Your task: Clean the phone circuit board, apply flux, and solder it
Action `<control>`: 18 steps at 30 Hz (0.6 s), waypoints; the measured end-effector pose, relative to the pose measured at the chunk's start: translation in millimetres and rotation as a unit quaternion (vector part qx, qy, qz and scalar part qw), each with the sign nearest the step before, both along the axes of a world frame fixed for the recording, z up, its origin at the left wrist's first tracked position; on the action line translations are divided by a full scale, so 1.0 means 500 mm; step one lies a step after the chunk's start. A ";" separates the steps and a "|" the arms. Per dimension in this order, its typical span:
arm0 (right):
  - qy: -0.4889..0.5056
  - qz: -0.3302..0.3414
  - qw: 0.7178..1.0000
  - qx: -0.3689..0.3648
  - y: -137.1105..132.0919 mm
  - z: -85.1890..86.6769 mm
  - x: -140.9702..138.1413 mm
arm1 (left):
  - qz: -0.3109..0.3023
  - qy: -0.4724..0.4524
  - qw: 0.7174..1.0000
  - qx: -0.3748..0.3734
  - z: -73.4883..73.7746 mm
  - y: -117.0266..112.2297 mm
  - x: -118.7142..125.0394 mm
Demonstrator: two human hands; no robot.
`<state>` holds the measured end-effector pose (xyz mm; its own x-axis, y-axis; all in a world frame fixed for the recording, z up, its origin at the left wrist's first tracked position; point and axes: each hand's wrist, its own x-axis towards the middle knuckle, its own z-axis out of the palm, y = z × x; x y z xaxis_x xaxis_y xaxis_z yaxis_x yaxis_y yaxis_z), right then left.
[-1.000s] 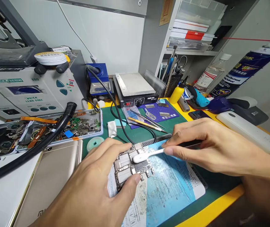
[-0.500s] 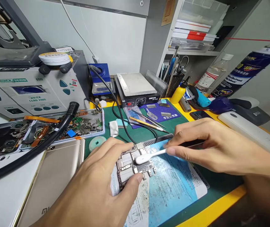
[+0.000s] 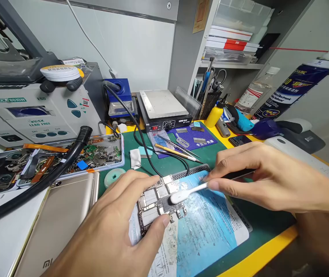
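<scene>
A small phone circuit board [image 3: 158,202] with metal shields lies on a blue and white sheet [image 3: 207,227] on the green mat. My left hand [image 3: 115,231] pinches the board between thumb and index finger, holding it flat. My right hand [image 3: 256,179] is closed on a white brush [image 3: 187,191], whose head rests on the board's right part.
A gold phone back [image 3: 57,219] lies left of the board, beside a tray of parts [image 3: 95,154] and a black hose [image 3: 37,181]. Tweezers [image 3: 178,148], a hot plate [image 3: 164,107], a yellow bottle [image 3: 214,114] and a spray can [image 3: 294,88] stand behind. The yellow table edge [image 3: 268,250] runs near me.
The brush head has slid a little to the right and down across the board. My left hand keeps its grip on the board.
</scene>
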<state>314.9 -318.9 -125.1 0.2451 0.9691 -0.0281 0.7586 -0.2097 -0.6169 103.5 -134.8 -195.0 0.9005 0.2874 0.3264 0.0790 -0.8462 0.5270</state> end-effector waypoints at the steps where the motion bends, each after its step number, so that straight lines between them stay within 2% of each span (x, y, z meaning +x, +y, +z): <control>1: 0.003 0.001 1.000 0.006 -0.001 -0.001 0.000 | 0.001 -0.005 1.000 0.003 -0.001 -0.001 -0.001; 5: 0.022 0.018 0.999 0.021 -0.002 -0.002 -0.001 | 0.012 -0.017 1.000 0.018 -0.006 -0.004 -0.004; 10: -0.005 -0.013 1.000 0.011 -0.004 0.001 0.002 | 0.020 -0.023 0.999 0.026 -0.007 -0.009 -0.007; 14: 0.015 0.018 0.999 0.027 -0.003 -0.001 0.001 | 0.038 -0.032 0.998 0.038 -0.007 -0.016 -0.005; 18: -0.017 -0.008 1.000 0.014 -0.006 0.002 0.003 | 0.048 -0.032 0.997 0.047 -0.006 -0.020 -0.005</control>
<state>316.3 -321.9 -124.0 0.2605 0.9655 0.0070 0.7758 -0.2050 -0.5968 101.2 -145.0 -198.3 0.8472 0.3364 0.4112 0.1307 -0.8822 0.4524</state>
